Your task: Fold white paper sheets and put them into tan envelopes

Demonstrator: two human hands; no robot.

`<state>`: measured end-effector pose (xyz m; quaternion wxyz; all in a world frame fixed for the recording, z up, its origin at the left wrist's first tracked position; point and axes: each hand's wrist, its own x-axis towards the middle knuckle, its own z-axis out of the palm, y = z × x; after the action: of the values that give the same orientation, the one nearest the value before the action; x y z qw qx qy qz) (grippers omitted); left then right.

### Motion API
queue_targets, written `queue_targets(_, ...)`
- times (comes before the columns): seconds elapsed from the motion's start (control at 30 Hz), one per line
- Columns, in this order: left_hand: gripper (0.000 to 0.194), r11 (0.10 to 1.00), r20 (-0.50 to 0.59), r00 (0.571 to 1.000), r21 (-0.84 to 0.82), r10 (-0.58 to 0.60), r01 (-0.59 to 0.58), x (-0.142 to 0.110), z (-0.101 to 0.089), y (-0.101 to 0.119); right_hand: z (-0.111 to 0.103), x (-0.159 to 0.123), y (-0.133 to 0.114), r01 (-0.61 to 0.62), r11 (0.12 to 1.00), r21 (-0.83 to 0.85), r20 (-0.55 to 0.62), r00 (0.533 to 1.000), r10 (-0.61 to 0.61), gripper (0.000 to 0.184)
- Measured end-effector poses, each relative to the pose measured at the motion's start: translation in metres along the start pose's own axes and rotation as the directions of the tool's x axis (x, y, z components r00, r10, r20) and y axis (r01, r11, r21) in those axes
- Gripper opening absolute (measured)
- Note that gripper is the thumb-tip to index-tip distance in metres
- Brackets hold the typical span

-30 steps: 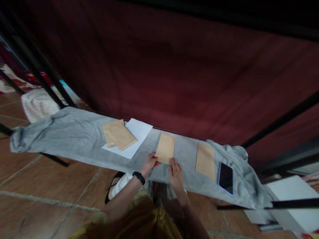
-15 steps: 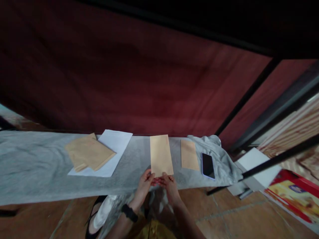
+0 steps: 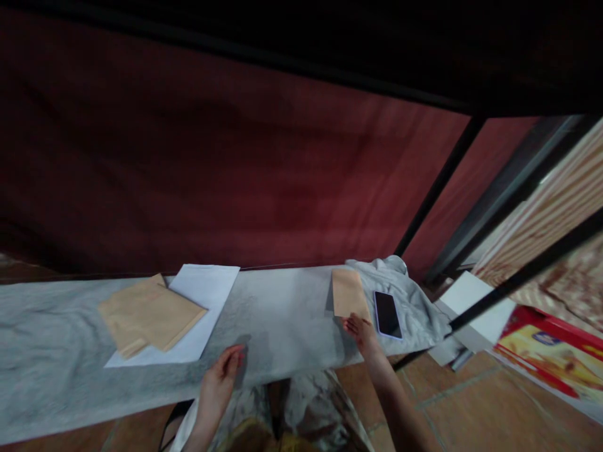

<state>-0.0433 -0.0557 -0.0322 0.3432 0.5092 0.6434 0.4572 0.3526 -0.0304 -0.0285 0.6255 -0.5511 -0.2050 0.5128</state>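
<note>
A brown paper envelope (image 3: 347, 292) is at the right part of the cloth-covered bench, where the other envelope was lying; that one is hidden now. My right hand (image 3: 360, 329) grips its near edge, and a shadow to its left suggests it is slightly raised. My left hand (image 3: 221, 376) is over the front edge of the bench, fingers loosely bent and apart, with nothing in them. Nearest to it, at the left, several brown envelopes (image 3: 162, 314) lie fanned over white paper sheets (image 3: 207, 314).
Right of the envelope lies a phone (image 3: 387, 315) with a dark screen, beside bunched grey cloth (image 3: 409, 292). A black metal bar (image 3: 440, 185) slants up behind it. On the tiled floor at right are a white box (image 3: 475, 304) and a red-and-yellow box (image 3: 549, 351).
The envelope that both hands held at the middle has moved right, over the other envelope, in my right hand. My left hand has let go and moved left.
</note>
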Motion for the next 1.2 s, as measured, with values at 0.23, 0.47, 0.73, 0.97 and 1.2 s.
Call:
queue_targets(0.23,0.031,0.921,-0.094,0.974,0.356,0.205,-0.16,0.002,-0.056,-0.023,-0.01,0.006,0.005,-0.054,0.998,-0.012,-0.023,0.998,0.054,0.038)
queue_targets(0.47,0.037,0.664,-0.095,0.938,0.73,0.334,-0.163,0.015,-0.073,-0.014,-0.016,0.004,0.005,-0.091,0.993,-0.069,0.028,0.995,0.093,0.042)
queue_targets(0.73,0.039,0.441,-0.017,0.994,0.897,0.103,-0.03,0.019,-0.067,-0.005,-0.021,0.004,0.036,0.047,0.968,-0.245,0.046,0.998,-0.037,0.054)
queue_targets(0.97,0.032,0.501,0.02,1.0,0.865,0.008,-0.022,0.024,-0.058,0.009,-0.016,-0.006,0.044,0.196,0.877,-0.439,0.042,0.979,-0.198,0.059)
queue_targets(1.2,0.034,0.576,-0.023,0.999,0.817,-0.039,0.041,0.032,-0.066,0.005,-0.012,-0.011,0.038,0.218,0.852,-0.476,0.046,0.974,-0.224,0.055)
